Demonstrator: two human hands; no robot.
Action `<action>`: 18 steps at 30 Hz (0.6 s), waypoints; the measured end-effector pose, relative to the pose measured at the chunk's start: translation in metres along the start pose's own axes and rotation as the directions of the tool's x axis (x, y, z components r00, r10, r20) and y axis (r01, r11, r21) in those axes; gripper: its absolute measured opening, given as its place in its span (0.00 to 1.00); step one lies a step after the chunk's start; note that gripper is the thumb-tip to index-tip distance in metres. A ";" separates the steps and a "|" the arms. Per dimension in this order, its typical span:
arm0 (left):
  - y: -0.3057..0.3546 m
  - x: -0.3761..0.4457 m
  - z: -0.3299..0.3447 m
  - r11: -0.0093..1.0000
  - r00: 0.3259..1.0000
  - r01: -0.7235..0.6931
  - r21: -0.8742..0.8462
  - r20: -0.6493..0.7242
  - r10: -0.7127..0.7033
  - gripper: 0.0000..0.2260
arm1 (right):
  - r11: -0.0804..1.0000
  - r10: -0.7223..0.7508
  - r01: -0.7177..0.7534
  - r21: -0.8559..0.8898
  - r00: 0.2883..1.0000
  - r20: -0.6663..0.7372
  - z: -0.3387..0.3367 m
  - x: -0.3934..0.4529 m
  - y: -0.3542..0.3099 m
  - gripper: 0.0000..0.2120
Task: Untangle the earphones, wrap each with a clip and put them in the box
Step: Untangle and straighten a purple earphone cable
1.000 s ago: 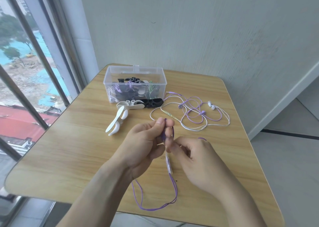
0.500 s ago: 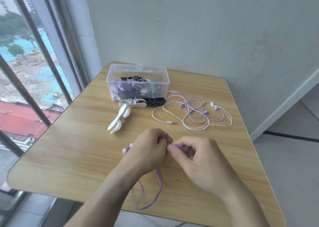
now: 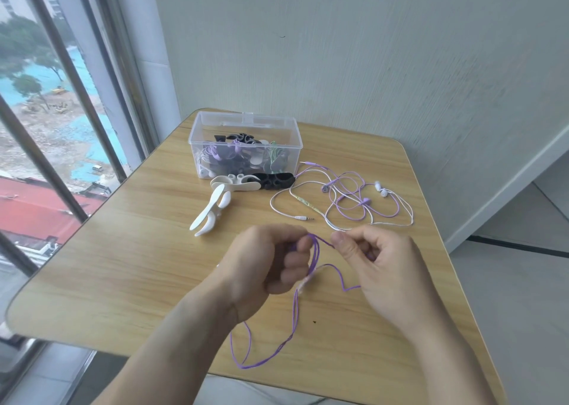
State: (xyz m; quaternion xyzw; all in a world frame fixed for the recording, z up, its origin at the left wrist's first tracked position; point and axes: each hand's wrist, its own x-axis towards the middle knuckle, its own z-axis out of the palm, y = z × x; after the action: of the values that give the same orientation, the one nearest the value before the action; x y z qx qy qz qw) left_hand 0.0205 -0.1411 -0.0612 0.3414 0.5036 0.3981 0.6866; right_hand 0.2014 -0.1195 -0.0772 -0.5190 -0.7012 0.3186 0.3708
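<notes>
Pulled apart since half a second earlier, with a short run of purple cord [image 3: 320, 240] stretched between. Sat on the wooden table [image 3: 129, 269], largest of all, with the clear box [image 3: 246, 127] of wrapped sets at the far edge. Lay beside it, still tangled: white and purple earphones [image 3: 354, 201] and spare clips [image 3: 212, 210]. Curled the left hand [image 3: 271, 263] around gathered loops; pinched the cord in the right hand [image 3: 385, 266]. Best kept even loops, light tension, then clipped.

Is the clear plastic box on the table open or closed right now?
Open: the clear box has no lid over its top, and clipped earphones show inside.
</notes>
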 end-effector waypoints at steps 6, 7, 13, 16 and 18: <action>0.002 0.005 -0.007 0.926 0.964 -0.207 -0.317 -0.226 0.139 0.11 | 0.994 0.009 0.015 -0.106 0.977 0.214 0.016 -0.004 -0.006 0.10; 0.003 0.005 -0.008 0.917 0.955 -0.225 -0.329 -0.260 0.141 0.10 | 0.992 0.013 0.019 -0.122 0.966 0.257 0.020 -0.006 -0.007 0.10; 0.002 0.004 -0.009 0.963 0.896 -0.252 -0.094 -0.399 0.196 0.11 | 0.998 0.000 0.026 -0.065 0.928 0.373 0.039 -0.016 -0.018 0.08; -0.006 0.006 -0.008 0.929 0.854 -0.257 0.266 -0.387 0.347 0.08 | 0.998 -0.021 0.044 -0.051 0.919 0.394 0.038 -0.017 -0.023 0.08; -0.011 0.007 -0.008 0.888 0.874 -0.230 0.399 -0.317 0.369 0.08 | 0.995 -0.090 0.072 0.063 0.931 0.353 0.035 -0.015 -0.025 0.08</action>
State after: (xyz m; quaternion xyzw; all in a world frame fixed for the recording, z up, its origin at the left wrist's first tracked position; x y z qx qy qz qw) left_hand 0.0159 -0.1388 -0.0759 0.4479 0.6305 0.4642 0.4317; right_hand 0.1618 -0.1431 -0.0773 -0.4145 -0.7694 0.4085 0.2635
